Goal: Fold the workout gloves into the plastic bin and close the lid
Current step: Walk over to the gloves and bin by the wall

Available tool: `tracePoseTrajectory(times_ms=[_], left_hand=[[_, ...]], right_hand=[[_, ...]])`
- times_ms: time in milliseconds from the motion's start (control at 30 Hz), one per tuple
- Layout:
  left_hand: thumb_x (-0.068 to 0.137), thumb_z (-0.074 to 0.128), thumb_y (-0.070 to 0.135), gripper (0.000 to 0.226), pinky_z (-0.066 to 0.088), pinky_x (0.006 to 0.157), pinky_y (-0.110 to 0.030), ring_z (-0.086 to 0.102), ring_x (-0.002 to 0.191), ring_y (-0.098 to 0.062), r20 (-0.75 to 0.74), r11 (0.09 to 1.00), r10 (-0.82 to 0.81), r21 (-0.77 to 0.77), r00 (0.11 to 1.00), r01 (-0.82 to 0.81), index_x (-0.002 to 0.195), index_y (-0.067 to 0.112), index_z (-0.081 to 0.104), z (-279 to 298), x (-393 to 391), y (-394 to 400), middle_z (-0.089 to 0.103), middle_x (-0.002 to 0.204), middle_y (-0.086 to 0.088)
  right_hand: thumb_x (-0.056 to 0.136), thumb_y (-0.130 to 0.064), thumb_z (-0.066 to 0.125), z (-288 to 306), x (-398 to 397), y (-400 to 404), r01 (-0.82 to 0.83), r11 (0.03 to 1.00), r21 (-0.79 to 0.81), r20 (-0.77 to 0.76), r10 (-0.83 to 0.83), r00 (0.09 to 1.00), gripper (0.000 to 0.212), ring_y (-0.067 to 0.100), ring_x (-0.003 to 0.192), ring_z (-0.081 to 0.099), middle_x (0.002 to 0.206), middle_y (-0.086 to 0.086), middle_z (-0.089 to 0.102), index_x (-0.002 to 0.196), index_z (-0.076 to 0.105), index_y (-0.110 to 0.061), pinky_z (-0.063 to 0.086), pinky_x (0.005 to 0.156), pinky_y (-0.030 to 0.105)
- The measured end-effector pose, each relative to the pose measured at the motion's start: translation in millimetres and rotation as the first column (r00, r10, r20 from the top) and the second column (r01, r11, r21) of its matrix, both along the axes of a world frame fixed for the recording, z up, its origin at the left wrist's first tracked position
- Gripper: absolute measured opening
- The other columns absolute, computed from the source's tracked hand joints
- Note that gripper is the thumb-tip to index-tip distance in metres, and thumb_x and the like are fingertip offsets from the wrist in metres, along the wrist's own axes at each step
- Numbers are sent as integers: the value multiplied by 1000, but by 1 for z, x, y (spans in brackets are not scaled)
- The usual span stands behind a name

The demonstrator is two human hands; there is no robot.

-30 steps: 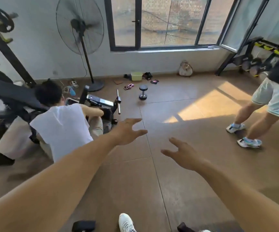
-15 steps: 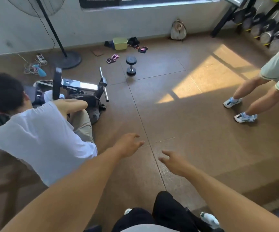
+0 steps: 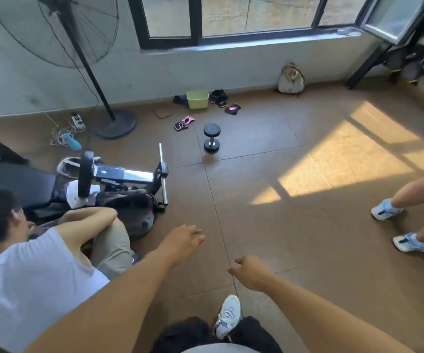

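— While both arms reach out over the brown floor (image 3: pixel 294 225), what are the hands doing?

— Neither holds or touches anything; the left hand (image 3: pixel 180 242) is stretched forward with its fingers loosely extended; the right hand (image 3: pixel 250 272) hangs with its fingers loosely curled, nothing in them.

— And the bin?

— One yellow-green plastic bin (image 3: pixel 197 99) stands upright by the wall under the window, its mouth open upward, well apart from both hands; no lid sits on it, and I cannot make one out for certain.

— How many gloves?

— I count a pink-and-black glove (image 3: pixel 184 123) lying flat in front and to the left of the bin, its long axis running diagonally, from near-left to far-right; a second pink-and-black glove (image 3: pixel 233 108) to the bin's right; a black glove (image 3: pixel 219 96) with an orange trim just beside the bin's right wall; a dark item (image 3: pixel 180 100) against its left wall, too blurred to tell.

— Anything else?

— One dumbbell (image 3: pixel 211 137) stands on end near the first glove; one standing fan (image 3: pixel 83 59); one backpack (image 3: pixel 291 80) by the wall; one seated person in a white shirt (image 3: pixel 27 284) at left; another person's two sneakers (image 3: pixel 399 225) at right.
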State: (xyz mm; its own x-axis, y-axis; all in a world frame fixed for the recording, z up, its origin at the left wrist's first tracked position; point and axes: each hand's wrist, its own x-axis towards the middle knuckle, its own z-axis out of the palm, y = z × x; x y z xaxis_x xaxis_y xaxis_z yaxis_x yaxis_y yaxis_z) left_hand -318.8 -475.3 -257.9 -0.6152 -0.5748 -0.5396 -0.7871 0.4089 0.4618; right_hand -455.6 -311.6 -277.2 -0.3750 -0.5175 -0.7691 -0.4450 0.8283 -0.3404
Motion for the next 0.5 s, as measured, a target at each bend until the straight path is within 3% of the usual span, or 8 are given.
tracePoseTrajectory(times_ms=[233,300,367,400,433,467,500], left_hand=[[100,55,43,48,35,113,-33,47,140,-19,-64,997,76,11,995,-76,143,20,57,21,-96,-94,54,151,-1],[99,56,43,48,36,112,-32,49,139,-19,-72,997,75,20,995,-74,142,20,58,17,-130,-121,55,150,-1],[100,56,41,48,35,112,-31,48,139,-21,-80,998,57,36,995,-55,141,16,58,12,-166,-151,55,149,-5],[100,56,41,49,35,113,-32,48,139,-22,-86,998,54,42,995,-50,141,15,58,9,-184,-165,55,149,-6],[99,56,42,50,36,113,-33,48,139,-23,-91,998,50,46,995,-46,141,16,58,7,-203,-181,54,150,-6],[99,55,43,50,36,114,-34,48,140,-24,-97,998,45,57,994,-39,142,17,57,4,-221,-196,53,151,-6],[100,54,43,50,36,115,-34,47,140,-25,-98,997,36,71,995,-30,142,17,57,3,-238,-208,52,152,-7]], right_hand=[[101,-35,54,14,-93,-104,8,1000,-11,8,-8,1000,44,25,123,63,135,10,66,134,62,-7,49,100,31],[100,-35,56,13,-124,-132,2,1000,-23,-9,-2,1000,29,23,105,70,106,8,73,107,73,-13,51,87,30],[97,-35,59,4,-159,-158,43,998,-41,-41,-44,998,37,15,66,61,67,0,57,64,59,-18,42,69,28],[96,-35,60,5,-176,-170,76,996,-41,-72,-79,994,42,13,58,55,61,0,54,58,56,-16,40,66,28],[96,-34,60,5,-192,-182,111,993,-47,-92,-115,989,39,15,62,61,66,4,64,64,66,-12,43,67,29],[96,-34,60,3,-209,-193,136,989,-64,-99,-142,985,36,21,76,71,82,10,76,84,77,-5,48,70,30],[96,-33,58,1,-225,-202,159,984,-86,-107,-167,980,38,27,92,73,101,16,78,104,76,0,51,75,31]])
